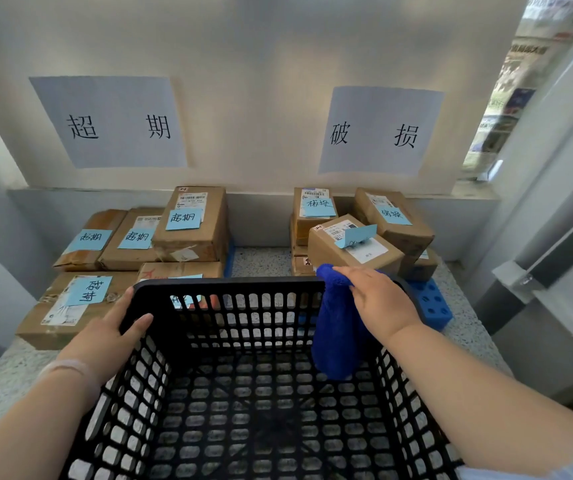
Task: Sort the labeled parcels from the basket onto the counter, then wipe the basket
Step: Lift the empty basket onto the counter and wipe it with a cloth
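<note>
Fingers [345, 273] of the right hand [378, 301] curl over a blue cloth [337, 327], pinning it to the far rim of the basket [229, 284]; the left hand [105, 327] grips its far-left corner. It stands on the counter [261, 258] before the parcels [188, 233] and looks light and stiff, best held by the rim; the cloth looks soft. Its near edge is cut off.

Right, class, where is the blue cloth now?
In the head view, the cloth drapes over the far rim of the basket, right of centre, under the right hand.
</note>
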Motion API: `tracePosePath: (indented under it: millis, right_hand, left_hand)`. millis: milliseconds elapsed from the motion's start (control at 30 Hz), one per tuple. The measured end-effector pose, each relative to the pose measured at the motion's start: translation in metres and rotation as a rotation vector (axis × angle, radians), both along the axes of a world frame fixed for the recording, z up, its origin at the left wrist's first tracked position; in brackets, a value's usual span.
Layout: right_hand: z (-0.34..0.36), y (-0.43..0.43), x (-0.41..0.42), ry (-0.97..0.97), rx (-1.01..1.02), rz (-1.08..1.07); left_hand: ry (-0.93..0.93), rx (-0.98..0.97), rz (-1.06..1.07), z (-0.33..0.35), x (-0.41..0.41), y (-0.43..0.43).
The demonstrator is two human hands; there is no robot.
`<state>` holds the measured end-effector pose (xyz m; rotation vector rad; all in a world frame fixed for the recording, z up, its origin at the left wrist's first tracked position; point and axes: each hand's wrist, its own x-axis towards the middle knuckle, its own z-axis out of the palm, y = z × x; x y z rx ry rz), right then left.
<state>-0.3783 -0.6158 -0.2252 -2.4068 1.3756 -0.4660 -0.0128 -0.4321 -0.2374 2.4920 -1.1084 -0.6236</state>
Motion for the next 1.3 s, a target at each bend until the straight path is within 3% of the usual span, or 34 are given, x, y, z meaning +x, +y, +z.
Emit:
tracePosePath:
  millis: [133,300,433,600,667,733,800,900,1133,1233,1300]
  right_hand:
    - [0.006,0.013,-0.002,-0.110,-0.025,-0.026]
    - [-0.002,0.025,-0.001,0.012,-0.017,0.055]
    - [-0.008,0.026,-0.003,-0.052,0.054,-0.052]
    - [-0.009,0.033,0.001,-0.102,0.081,-0.006]
    - [-0.006,0.036,0.008,-0.128,0.115,-0.003]
    - [-0.002,0.041,0.017,-0.135,0.154,0.028]
    - [0.000,0.046,0.027,-0.163,0.205,0.062]
    - [0.003,0.051,0.039,-0.234,0.267,0.095]
    - [0.008,0.044,0.033,-0.234,0.376,0.074]
    - [0.015,0.031,0.015,-0.328,0.383,-0.060]
    - [0.021,0.014,0.001,-0.352,0.278,-0.205]
  left_hand:
    - [-0.228,0.057,-0.036,-0.006,0.001,-0.007]
    - [-0.189,0.050,-0.050,-0.015,-0.006,-0.024]
    - [-0.250,0.069,-0.065,-0.017,-0.004,-0.018]
    - [-0.441,0.162,-0.124,-0.002,-0.028,-0.017]
    - [-0.467,0.077,-0.193,0.007,-0.046,-0.022]
    - [-0.261,-0.081,-0.291,0.011,-0.070,-0.030]
    - [0.094,-0.198,-0.388,0.016,-0.099,-0.039]
    - [0.403,-0.197,-0.455,0.017,-0.143,-0.052]
    - [0.504,-0.271,-0.339,0.013,-0.170,-0.072]
    - [0.550,-0.259,-0.335,0.019,-0.173,-0.084]
    - [0.610,-0.249,-0.323,0.026,-0.176,-0.097]
